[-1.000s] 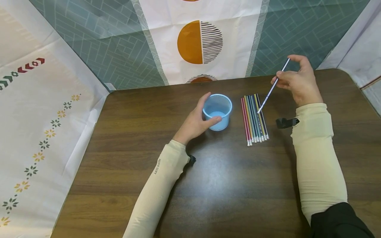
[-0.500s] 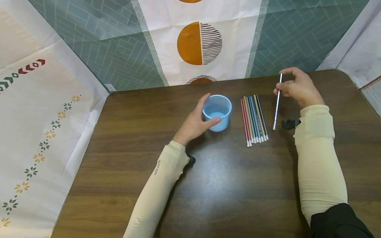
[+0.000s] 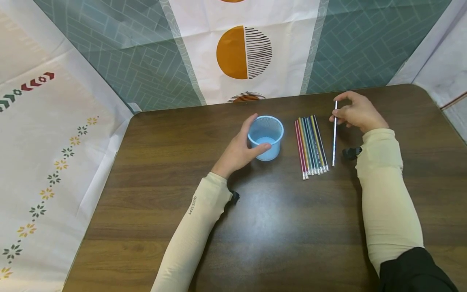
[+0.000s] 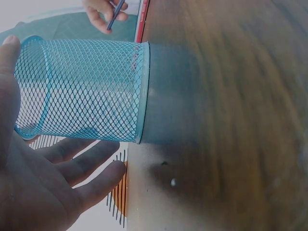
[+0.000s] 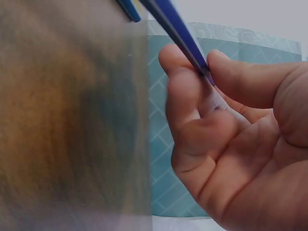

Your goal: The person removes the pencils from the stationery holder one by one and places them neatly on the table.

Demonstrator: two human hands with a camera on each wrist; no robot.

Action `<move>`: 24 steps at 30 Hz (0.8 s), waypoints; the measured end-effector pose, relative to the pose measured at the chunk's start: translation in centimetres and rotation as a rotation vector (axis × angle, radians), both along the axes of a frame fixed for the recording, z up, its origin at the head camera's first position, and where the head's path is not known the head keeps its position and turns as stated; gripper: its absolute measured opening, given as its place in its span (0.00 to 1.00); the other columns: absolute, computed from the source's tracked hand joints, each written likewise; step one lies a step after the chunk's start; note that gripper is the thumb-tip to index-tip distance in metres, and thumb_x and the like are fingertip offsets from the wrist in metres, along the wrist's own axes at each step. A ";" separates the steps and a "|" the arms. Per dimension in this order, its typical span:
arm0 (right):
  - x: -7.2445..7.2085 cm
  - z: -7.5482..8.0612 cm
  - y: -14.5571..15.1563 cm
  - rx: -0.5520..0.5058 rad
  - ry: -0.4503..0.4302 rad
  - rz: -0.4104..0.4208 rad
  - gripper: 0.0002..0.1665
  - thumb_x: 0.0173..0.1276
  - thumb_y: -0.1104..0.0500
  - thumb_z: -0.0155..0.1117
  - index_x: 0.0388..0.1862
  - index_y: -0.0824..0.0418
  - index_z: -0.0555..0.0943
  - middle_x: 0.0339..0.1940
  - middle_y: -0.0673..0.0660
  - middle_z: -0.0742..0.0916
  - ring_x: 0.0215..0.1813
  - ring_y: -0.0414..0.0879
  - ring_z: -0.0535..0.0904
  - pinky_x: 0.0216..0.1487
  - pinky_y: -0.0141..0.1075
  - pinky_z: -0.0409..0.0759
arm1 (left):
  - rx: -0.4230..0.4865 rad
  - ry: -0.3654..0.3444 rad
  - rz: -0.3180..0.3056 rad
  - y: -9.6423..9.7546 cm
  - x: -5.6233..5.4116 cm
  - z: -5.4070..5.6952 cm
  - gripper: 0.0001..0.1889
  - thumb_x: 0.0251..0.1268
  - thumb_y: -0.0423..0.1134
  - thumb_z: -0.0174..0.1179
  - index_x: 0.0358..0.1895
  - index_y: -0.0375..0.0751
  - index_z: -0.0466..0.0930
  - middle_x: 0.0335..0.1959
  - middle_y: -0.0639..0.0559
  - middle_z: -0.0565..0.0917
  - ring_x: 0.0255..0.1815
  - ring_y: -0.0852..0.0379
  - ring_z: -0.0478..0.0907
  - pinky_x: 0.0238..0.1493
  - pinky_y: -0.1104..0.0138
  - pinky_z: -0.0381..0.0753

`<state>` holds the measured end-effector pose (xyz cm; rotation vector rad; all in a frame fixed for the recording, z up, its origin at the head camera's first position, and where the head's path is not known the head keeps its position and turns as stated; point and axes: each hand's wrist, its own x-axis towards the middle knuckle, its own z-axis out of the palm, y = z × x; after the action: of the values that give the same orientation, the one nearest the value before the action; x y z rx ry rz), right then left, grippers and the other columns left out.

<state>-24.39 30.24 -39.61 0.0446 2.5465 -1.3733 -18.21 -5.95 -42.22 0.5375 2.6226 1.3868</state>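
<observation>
A light blue mesh pencil cup (image 3: pixel 275 148) stands upright on the table. My left hand (image 3: pixel 237 154) holds it from the left, with the thumb at the front of the rim and the fingers around the back. In the left wrist view the mesh cup (image 4: pixel 91 86) shows between thumb and fingers and looks empty. To the right, my right hand (image 3: pixel 361 113) pinches a white-and-purple pencil (image 3: pixel 334 142) near its upper end, the lower end pointing toward me. That pencil (image 5: pixel 175 31) crosses the thumb and fingertips in the right wrist view. Beside it lies a row of pencils (image 3: pixel 310 146).
Several pencils in red, yellow, green and dark blue lie side by side, eraser ends toward me, between the cup and my right hand. The brown wooden table (image 3: pixel 255 243) ends at a patterned cloth (image 3: pixel 164 52) behind and a white one (image 3: pixel 36 170) on the left.
My right hand has come down and toward me with the pencil, swinging it off the row to lie nearly parallel on its right, then slightly left. The left hand and cup stay put.
</observation>
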 end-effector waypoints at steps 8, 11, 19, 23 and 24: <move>-0.1 -0.6 -0.5 -0.025 -0.007 -0.005 0.28 0.78 0.65 0.55 0.73 0.68 0.60 0.37 0.53 0.89 0.31 0.45 0.80 0.30 0.36 0.77 | 0.003 0.000 0.002 0.0 -0.1 0.0 0.49 0.60 0.64 0.67 0.80 0.70 0.46 0.70 0.52 0.68 0.62 0.49 0.72 0.59 0.49 0.74; -0.3 -0.9 -0.6 -0.047 0.001 -0.016 0.28 0.77 0.67 0.55 0.72 0.70 0.61 0.36 0.55 0.88 0.30 0.44 0.80 0.31 0.35 0.80 | 0.002 -0.001 -0.002 0.0 -0.1 0.0 0.50 0.60 0.64 0.68 0.81 0.67 0.46 0.70 0.51 0.68 0.63 0.48 0.71 0.59 0.48 0.74; -0.6 -1.7 -0.9 -0.021 -0.005 -0.032 0.29 0.75 0.67 0.59 0.71 0.71 0.64 0.39 0.61 0.83 0.32 0.46 0.79 0.32 0.36 0.83 | -0.002 -0.006 0.007 0.0 0.0 0.1 0.49 0.60 0.65 0.67 0.79 0.73 0.46 0.71 0.53 0.68 0.63 0.50 0.71 0.60 0.49 0.74; -0.6 -1.9 -1.0 0.015 -0.003 -0.027 0.29 0.75 0.66 0.60 0.70 0.72 0.66 0.38 0.61 0.82 0.32 0.48 0.78 0.30 0.36 0.81 | -0.004 -0.004 0.006 0.0 0.0 0.0 0.48 0.60 0.65 0.67 0.79 0.73 0.46 0.70 0.53 0.68 0.63 0.50 0.71 0.60 0.49 0.74; -0.6 -2.0 -1.0 0.027 -0.001 -0.024 0.28 0.75 0.65 0.60 0.70 0.71 0.66 0.38 0.60 0.83 0.31 0.48 0.78 0.30 0.36 0.81 | -0.005 -0.004 0.006 0.0 0.0 0.0 0.48 0.60 0.65 0.67 0.79 0.73 0.46 0.70 0.53 0.68 0.63 0.50 0.71 0.60 0.49 0.73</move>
<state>-25.03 29.26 -41.57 0.0810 2.5714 -1.3477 -18.23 -5.91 -42.18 0.5260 2.6258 1.3805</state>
